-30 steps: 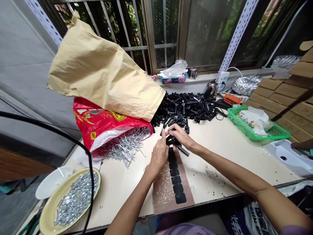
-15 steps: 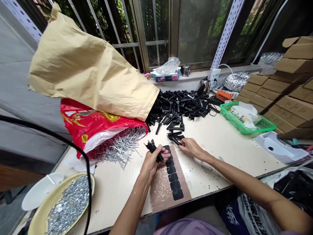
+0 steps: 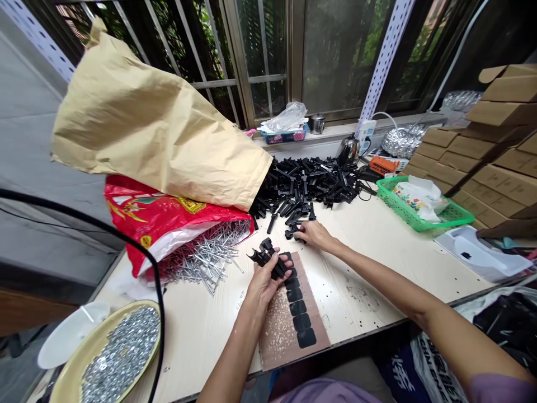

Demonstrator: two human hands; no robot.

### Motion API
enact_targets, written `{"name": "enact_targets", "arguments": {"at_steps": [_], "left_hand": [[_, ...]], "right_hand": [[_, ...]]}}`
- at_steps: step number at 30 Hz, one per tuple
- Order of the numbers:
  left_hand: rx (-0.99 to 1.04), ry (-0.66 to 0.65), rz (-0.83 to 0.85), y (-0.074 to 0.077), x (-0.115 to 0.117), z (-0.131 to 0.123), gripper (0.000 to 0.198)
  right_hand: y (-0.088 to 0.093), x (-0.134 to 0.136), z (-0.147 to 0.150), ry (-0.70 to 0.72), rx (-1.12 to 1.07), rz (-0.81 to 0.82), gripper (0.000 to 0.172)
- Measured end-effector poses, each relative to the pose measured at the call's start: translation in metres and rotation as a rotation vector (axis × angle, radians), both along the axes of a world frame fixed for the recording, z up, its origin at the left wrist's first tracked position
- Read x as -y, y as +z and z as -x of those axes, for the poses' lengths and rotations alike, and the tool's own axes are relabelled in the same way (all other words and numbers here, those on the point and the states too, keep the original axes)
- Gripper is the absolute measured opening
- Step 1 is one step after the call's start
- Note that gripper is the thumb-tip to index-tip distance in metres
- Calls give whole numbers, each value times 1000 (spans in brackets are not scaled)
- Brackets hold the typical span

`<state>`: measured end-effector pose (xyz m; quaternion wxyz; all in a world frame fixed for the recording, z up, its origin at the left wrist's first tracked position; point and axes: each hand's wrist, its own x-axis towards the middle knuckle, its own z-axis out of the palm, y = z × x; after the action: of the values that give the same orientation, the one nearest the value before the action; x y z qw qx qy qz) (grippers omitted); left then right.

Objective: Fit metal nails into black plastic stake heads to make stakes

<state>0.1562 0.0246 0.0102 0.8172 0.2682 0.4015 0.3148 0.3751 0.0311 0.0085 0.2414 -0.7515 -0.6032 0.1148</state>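
Black parts (image 3: 268, 258), several, elongated: held in the left hand (image 3: 264, 282), with the fingers curled around them and the thumb laid across, above the far end of a brown strip (image 3: 277, 347). Loose cluster (image 3: 290, 232) of like pieces: placed on the counter (image 3: 201, 341), reached by the fingertips of the right hand (image 3: 318, 235); whether a piece is grasped there cannot be told. Black squares (image 3: 301, 322): set in a row along the strip, pale specks being scattered beside them. Large pile (image 3: 319, 182) of black pieces: heaped behind both hands. Paper sack (image 3: 163, 129): laid over a red bag (image 3: 132, 210), from whose mouth metal pins (image 3: 201, 260) are spilled. Yellow dish (image 3: 62, 383): filled with small metal pieces (image 3: 121, 352), positioned at near left. Green basket (image 3: 451, 215): placed at right, a tissue pack (image 3: 419, 196) being contained in it. Cardboard boxes (image 3: 499, 182): stacked beyond the basket.
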Motion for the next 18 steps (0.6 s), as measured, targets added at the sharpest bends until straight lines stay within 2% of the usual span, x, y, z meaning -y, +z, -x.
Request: {"name": "enact_targets", "arguments": {"at_steps": [2, 4, 6, 9, 11, 12, 14, 16, 18], "left_hand": [[-14, 29, -11, 0, 1, -2, 35], [-33, 72, -39, -1, 1, -5, 37], [-36, 109, -73, -3, 0, -9, 40], [3, 125, -87, -6, -2, -13, 43], [15, 113, -75, -7, -3, -14, 43], [7, 106, -70, -7, -4, -13, 43], [-24, 101, -79, -8, -5, -11, 43], [-43, 105, -116, -8, -5, -9, 43], [-48, 96, -162, -7, -3, -8, 43]], "right_hand": [[-6, -4, 5, -28, -5, 8, 10], [-7, 0, 18, -54, -13, -11, 14], [-2, 10, 36, -12, -66, -46, 18], [8, 26, 57, 263, -212, -85, 17], [12, 29, 58, 426, -235, -79, 16], [13, 27, 53, 428, -176, -62, 16], [9, 18, 37, 305, 15, -14, 18], [-1, 6, 18, 158, 192, 38, 19], [-13, -4, 6, 109, 271, 75, 19]]}}
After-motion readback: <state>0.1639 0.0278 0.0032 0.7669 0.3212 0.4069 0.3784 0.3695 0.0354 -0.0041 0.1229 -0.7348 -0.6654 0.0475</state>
